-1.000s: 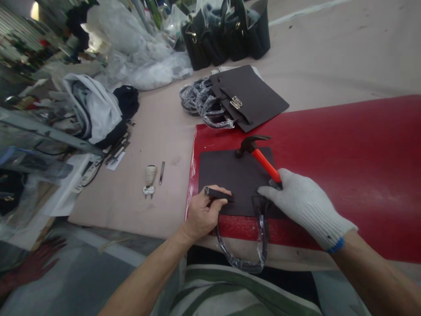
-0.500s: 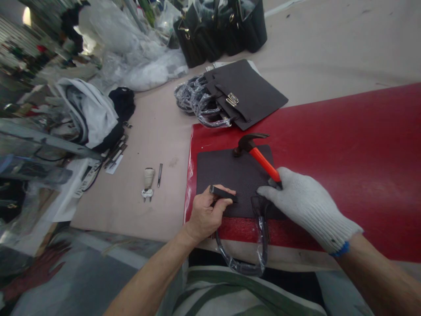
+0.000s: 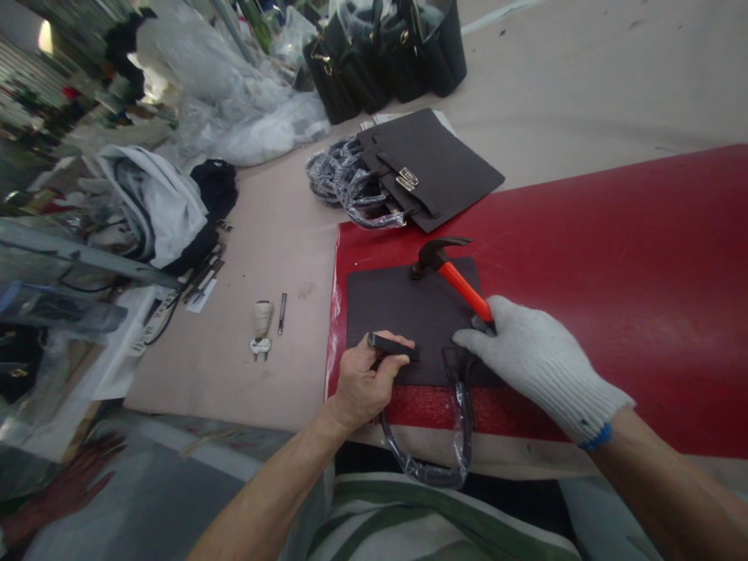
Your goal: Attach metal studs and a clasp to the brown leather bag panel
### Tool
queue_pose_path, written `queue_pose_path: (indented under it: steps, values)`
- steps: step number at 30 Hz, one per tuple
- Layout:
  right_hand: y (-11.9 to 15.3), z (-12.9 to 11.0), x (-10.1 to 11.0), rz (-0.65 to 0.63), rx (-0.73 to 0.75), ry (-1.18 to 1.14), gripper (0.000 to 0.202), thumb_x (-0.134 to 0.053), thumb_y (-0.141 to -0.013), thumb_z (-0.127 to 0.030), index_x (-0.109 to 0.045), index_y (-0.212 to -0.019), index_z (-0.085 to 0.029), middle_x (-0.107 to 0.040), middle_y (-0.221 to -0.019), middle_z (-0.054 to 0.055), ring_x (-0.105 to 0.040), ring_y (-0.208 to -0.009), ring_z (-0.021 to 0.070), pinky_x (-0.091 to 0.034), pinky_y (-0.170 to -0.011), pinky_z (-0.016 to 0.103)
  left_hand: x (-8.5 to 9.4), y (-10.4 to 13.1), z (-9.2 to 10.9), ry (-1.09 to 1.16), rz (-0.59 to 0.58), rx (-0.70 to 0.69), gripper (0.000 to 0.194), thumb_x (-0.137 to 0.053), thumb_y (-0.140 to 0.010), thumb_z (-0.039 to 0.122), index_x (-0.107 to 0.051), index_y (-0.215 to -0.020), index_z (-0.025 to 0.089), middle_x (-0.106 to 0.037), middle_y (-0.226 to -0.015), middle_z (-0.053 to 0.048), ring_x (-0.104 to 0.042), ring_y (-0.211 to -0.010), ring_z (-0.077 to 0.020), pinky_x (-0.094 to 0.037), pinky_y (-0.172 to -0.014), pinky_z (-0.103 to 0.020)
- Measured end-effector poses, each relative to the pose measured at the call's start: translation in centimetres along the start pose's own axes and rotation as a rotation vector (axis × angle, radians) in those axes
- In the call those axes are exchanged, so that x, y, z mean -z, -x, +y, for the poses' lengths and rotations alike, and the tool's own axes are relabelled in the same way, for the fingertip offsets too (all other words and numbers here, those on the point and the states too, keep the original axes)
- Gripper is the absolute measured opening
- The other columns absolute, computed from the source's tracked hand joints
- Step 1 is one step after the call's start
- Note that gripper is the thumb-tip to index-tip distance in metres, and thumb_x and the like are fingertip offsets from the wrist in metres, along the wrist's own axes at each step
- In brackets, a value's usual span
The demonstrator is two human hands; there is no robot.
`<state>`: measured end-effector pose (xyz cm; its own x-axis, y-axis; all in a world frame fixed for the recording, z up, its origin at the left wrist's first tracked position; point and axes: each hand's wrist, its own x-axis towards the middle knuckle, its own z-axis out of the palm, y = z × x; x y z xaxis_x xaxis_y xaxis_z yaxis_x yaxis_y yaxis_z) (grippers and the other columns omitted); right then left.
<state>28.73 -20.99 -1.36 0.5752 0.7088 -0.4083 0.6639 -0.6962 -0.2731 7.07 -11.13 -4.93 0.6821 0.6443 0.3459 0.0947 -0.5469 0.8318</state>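
Observation:
My bare left hand pinches a dark metal punch, tilted low with its far end at the brown leather panel. Its tip is hidden by my fingers. My right hand, in a white knit glove, grips a claw hammer by the end of its orange handle. The hammer head is over the panel's upper part; whether it touches cannot be told. A plastic-wrapped bag handle has one end on the panel between my hands and loops over the table's front edge.
Under the panel lies a red mat. Left of it are a two-pronged tool and a small metal rod. Beyond are stacked bag panels with wrapped handles, and black handbags. Another person's hand shows at lower left.
The whole view has shifted slightly. Both hands keep their grips, and the punch and hammer stay in nearly the same places over the panel.

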Motion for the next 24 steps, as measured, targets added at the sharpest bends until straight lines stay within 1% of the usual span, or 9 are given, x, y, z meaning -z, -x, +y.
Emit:
queue_pose_path:
  steps: [3,6,12,15,17,19,21,23,24]
  values:
    - [0.0,-0.1,0.1,-0.007,0.0,-0.002,0.035,-0.063,-0.089,-0.057,-0.058,-0.095,-0.023,-0.064,-0.078,0.008,-0.06,-0.066,0.0267,-0.034,-0.054,0.034,-0.1,-0.1,-0.1,0.026,-0.015,0.039,0.013,-0.063,-0.092,0.011,-0.067,-0.103,0.018,-0.078,-0.099,-0.003,-0.075,-0.092,-0.0147,-0.061,-0.084,-0.023]
    - [0.1,-0.1,0.2,-0.008,-0.002,-0.005,0.036,-0.063,-0.089,-0.057,-0.059,-0.096,-0.022,-0.065,-0.079,0.009,-0.06,-0.067,0.0274,-0.033,-0.055,0.034,-0.4,-0.2,0.1,0.039,-0.034,0.075,0.013,-0.061,-0.093,0.011,-0.065,-0.103,0.018,-0.077,-0.097,-0.003,-0.075,-0.088,-0.0142,-0.061,-0.079,-0.021]
    - [0.4,0.0,0.2,0.019,0.013,-0.019,0.036,-0.064,-0.087,-0.056,-0.06,-0.095,-0.022,-0.065,-0.079,0.009,-0.061,-0.068,0.0272,-0.033,-0.055,0.033,-0.9,-0.1,0.5,-0.103,-0.07,-0.048,0.015,-0.057,-0.094,0.012,-0.061,-0.107,0.019,-0.076,-0.099,-0.005,-0.075,-0.088,-0.0161,-0.06,-0.08,-0.024]
    - [0.4,0.2,0.1,0.033,0.027,-0.007,0.035,-0.064,-0.087,-0.055,-0.059,-0.094,-0.022,-0.063,-0.078,0.007,-0.061,-0.069,0.0265,-0.033,-0.054,0.032,-0.9,0.0,0.5,-0.159,-0.083,-0.075,0.015,-0.055,-0.095,0.013,-0.06,-0.108,0.02,-0.075,-0.099,-0.004,-0.074,-0.086,-0.0163,-0.059,-0.078,-0.025]
    - [0.3,0.4,0.0,0.062,0.058,-0.015,0.033,-0.064,-0.087,-0.054,-0.057,-0.09,-0.022,-0.062,-0.076,0.006,-0.06,-0.068,0.0252,-0.032,-0.054,0.031,-1.0,0.0,0.4,-0.17,-0.083,-0.085,0.015,-0.054,-0.096,0.013,-0.059,-0.108,0.02,-0.074,-0.099,-0.004,-0.074,-0.086,-0.0164,-0.059,-0.079,-0.025]
    - [0.4,0.6,-0.2,0.081,0.098,-0.091,0.031,-0.06,-0.09,-0.051,-0.054,-0.085,-0.022,-0.06,-0.071,0.004,-0.059,-0.064,0.0224,-0.033,-0.053,0.03,-1.0,0.0,0.2,-0.183,-0.089,-0.108,0.015,-0.053,-0.096,0.014,-0.058,-0.109,0.02,-0.074,-0.099,-0.004,-0.074,-0.087,-0.0172,-0.06,-0.08,-0.027]
    - [0.8,0.7,-0.1,0.045,0.114,-0.266,0.031,-0.05,-0.096,-0.05,-0.05,-0.081,-0.022,-0.056,-0.065,0.002,-0.056,-0.054,0.019,-0.033,-0.049,0.029,-1.0,0.0,0.1,-0.206,-0.103,-0.145,0.015,-0.053,-0.095,0.014,-0.056,-0.109,0.02,-0.073,-0.1,-0.005,-0.074,-0.089,-0.0187,-0.06,-0.08,-0.028]
    - [1.8,0.7,0.7,0.002,0.113,-0.453,0.033,-0.04,-0.099,-0.049,-0.046,-0.079,-0.023,-0.051,-0.059,-0.002,-0.052,-0.045,0.0165,-0.033,-0.044,0.027,-1.0,0.0,0.0,-0.223,-0.118,-0.169,0.016,-0.053,-0.095,0.013,-0.055,-0.109,0.02,-0.073,-0.1,-0.006,-0.074,-0.088,-0.0201,-0.06,-0.078,-0.029]
    - [2.6,0.8,1.4,0.017,0.125,-0.509,0.034,-0.038,-0.099,-0.049,-0.044,-0.077,-0.024,-0.048,-0.056,-0.003,-0.049,-0.043,0.0158,-0.032,-0.043,0.027,-1.0,0.0,0.1,-0.227,-0.125,-0.171,0.016,-0.053,-0.094,0.013,-0.055,-0.108,0.02,-0.073,-0.099,-0.006,-0.074,-0.086,-0.0207,-0.059,-0.077,-0.029]
